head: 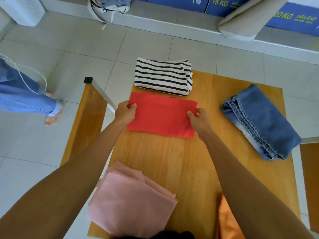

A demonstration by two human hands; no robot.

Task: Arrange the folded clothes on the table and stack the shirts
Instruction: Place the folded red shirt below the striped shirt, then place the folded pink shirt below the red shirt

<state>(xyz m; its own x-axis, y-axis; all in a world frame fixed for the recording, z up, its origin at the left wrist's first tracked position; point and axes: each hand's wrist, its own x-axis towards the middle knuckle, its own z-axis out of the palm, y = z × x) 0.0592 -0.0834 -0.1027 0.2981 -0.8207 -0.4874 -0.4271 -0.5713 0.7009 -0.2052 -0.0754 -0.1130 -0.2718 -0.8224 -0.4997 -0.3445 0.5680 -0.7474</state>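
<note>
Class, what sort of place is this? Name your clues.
Probably a laundry shop: blue boxes marked 15 KG and 20 KG by the wall, a cloth bag on the tiled floor, folded clothes on a wooden table.

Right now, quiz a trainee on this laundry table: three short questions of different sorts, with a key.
1. True or false: both hands grip the red shirt.
2. Which garment lies just beyond the red shirt? A) striped shirt B) jeans C) pink cloth
3. Fill in: the folded jeans lie to the red shirt's ____ side.

Key:
1. True: the left hand and right hand pinch its ends.
2. A, the striped shirt.
3. Right.
</note>
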